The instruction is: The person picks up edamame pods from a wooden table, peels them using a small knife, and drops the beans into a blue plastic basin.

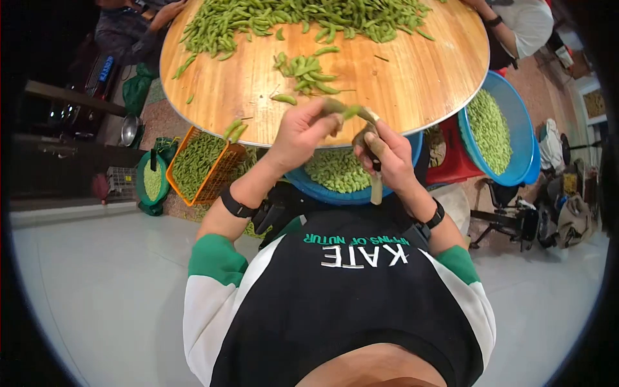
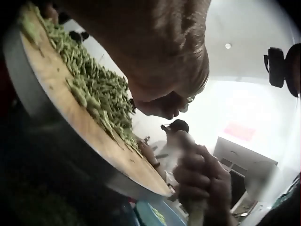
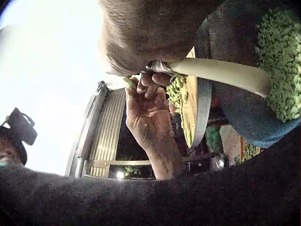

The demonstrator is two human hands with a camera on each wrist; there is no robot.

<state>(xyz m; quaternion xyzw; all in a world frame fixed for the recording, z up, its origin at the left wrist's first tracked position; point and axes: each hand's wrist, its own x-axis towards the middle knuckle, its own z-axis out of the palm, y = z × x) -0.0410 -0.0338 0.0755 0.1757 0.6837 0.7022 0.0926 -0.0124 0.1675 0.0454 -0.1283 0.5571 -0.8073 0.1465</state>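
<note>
Over the near edge of the round wooden table (image 1: 412,84), both hands meet at a green soybean pod (image 1: 351,111). My left hand (image 1: 303,132) has its thumb and fingers bent, pinching the pod at the fingertips. Curled fingers of my right hand (image 1: 394,155) grip a tool with a pale, flat handle (image 1: 376,190), which sticks out below the palm; its working end is hidden. In the right wrist view that handle (image 3: 225,75) points towards the shelled beans. Below the hands stands a blue basin of shelled green beans (image 1: 342,171). A small group of pods (image 1: 306,71) lies just beyond.
A large heap of pods (image 1: 290,16) covers the table's far side. An orange crate (image 1: 196,184) of pods stands at left, beside a green basin (image 1: 161,190). At right are a blue tub (image 1: 525,129) of shelled beans and a red stool (image 1: 451,158). Other people's arms (image 1: 496,22) reach the table.
</note>
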